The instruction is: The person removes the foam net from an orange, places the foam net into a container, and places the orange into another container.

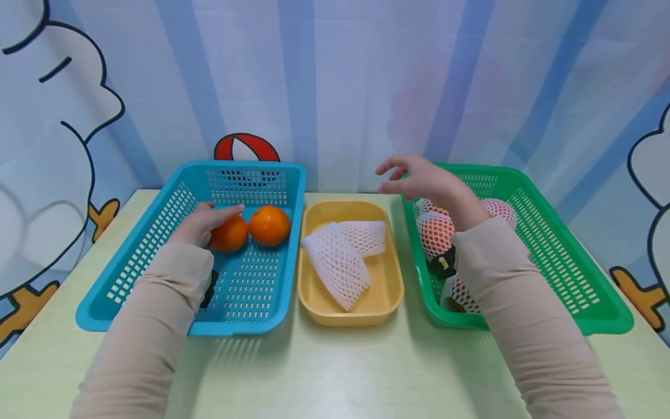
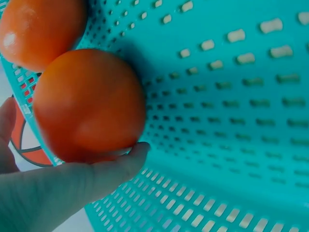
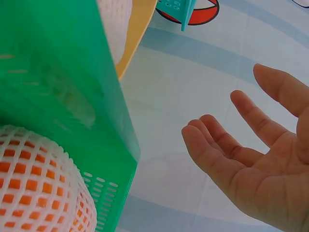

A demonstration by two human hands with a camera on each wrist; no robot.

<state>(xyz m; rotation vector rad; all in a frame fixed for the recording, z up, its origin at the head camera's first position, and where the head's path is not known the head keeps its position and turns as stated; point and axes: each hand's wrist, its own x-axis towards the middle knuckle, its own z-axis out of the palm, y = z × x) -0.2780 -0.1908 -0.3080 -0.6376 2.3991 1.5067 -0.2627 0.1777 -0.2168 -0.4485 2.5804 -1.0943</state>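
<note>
In the head view my left hand (image 1: 201, 223) reaches into the blue basket (image 1: 178, 192), beside an orange (image 1: 230, 234). Seen from the left wrist, one digit lies along the underside of this orange (image 2: 89, 106), while another finger stands apart at the left edge. A second orange (image 1: 269, 225) sits to its right. My right hand (image 1: 416, 176) hovers over the near-left side of the green basket (image 1: 560, 233), fingers loosely bent and holding nothing. Below it lie fruits in foam nets, including a netted orange fruit (image 1: 435, 234); the right forearm hides part of them.
Between the baskets stands a yellow tray (image 1: 384, 285) with a white foam net (image 1: 337, 265) lying across another foam net (image 1: 369, 237). All three containers rest on a pale table (image 1: 335, 372). A striped curtain (image 1: 345, 99) hangs behind.
</note>
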